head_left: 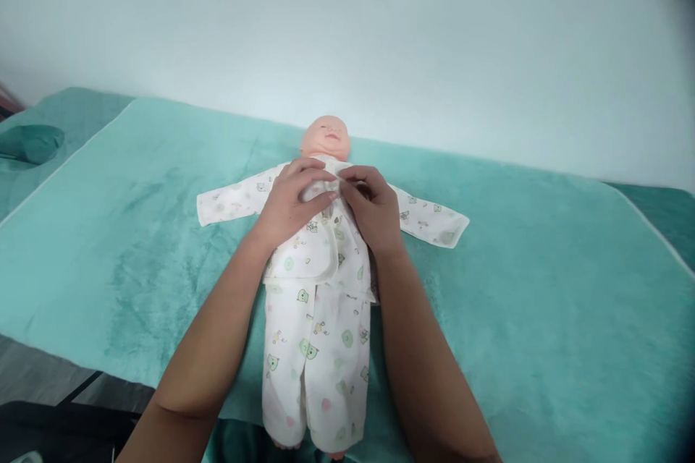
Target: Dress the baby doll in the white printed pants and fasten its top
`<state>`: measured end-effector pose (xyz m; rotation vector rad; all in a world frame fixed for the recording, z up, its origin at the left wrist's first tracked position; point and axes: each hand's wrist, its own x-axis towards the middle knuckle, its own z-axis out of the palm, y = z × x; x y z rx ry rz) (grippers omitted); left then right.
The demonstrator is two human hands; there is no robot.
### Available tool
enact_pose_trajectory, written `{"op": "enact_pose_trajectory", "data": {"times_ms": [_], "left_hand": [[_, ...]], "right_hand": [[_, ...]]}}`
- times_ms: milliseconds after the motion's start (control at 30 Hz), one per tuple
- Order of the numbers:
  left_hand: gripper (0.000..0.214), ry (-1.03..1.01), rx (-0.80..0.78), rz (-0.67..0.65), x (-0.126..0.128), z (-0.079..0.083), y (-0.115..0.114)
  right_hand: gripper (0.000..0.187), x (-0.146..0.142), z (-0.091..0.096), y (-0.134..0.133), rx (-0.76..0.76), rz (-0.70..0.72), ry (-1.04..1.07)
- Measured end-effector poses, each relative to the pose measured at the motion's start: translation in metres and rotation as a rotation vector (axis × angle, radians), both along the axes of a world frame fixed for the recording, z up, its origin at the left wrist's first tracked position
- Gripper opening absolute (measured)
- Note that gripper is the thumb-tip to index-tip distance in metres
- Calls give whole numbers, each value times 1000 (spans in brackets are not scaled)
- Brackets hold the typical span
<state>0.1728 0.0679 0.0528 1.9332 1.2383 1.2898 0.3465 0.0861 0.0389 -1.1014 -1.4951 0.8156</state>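
Note:
A baby doll (326,136) lies on its back, its head toward the wall. It wears a white long-sleeved baby shirt (304,257) with small printed animals and matching trousers (337,347). My left hand (296,199) rests on the shirt's chest, fingers stretched out, with thumb and forefinger apart near the front overlap. Opposite it, my right hand (376,206) has its thumb and forefinger closed on the shirt at the upper chest. The fastening between my fingertips is too small to make out. Both sleeves stretch out sideways, and the doll's hands do not show.
A green plush cover (521,289) with pale edging lies under the doll on a padded table. At the far left the table has an oval hole (32,143). A white wall (380,36) rises directly behind. Something dark (59,427) stands below the front left edge.

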Motion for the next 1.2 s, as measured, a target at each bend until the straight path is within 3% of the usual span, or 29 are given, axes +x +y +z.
{"op": "enact_pose_trajectory", "data": {"times_ms": [167, 333, 433, 533, 633, 767, 900, 1033, 1200], "left_hand": [[14, 6, 12, -16, -1, 0, -2], [22, -57, -9, 53, -6, 14, -12], [26, 9, -164, -67, -13, 27, -20], [20, 108, -284, -210, -18, 34, -23], [14, 150, -308, -247, -19, 35, -24], [11, 160, -317, -252, -19, 35, -24], [15, 79, -374, -327, -23, 37, -24], [18, 1, -445, -348, -28, 37, -23], [18, -89, -558, -373, -29, 35, -24]], "right_hand": [[19, 3, -2, 3, 22, 36, -33], [6, 11, 35, -19, 87, -62, -347], [15, 17, 65, -41, -66, 116, -580], [12, 18, 80, -55, -173, 293, -794], [8, 16, 81, -59, -186, 314, -905], [9, 15, 78, -59, -212, 309, -874], [14, 13, 77, -60, -195, 267, -849], [5, 3, 74, -62, -198, 212, -891], [16, -9, 71, -63, -187, 112, -963]]}}
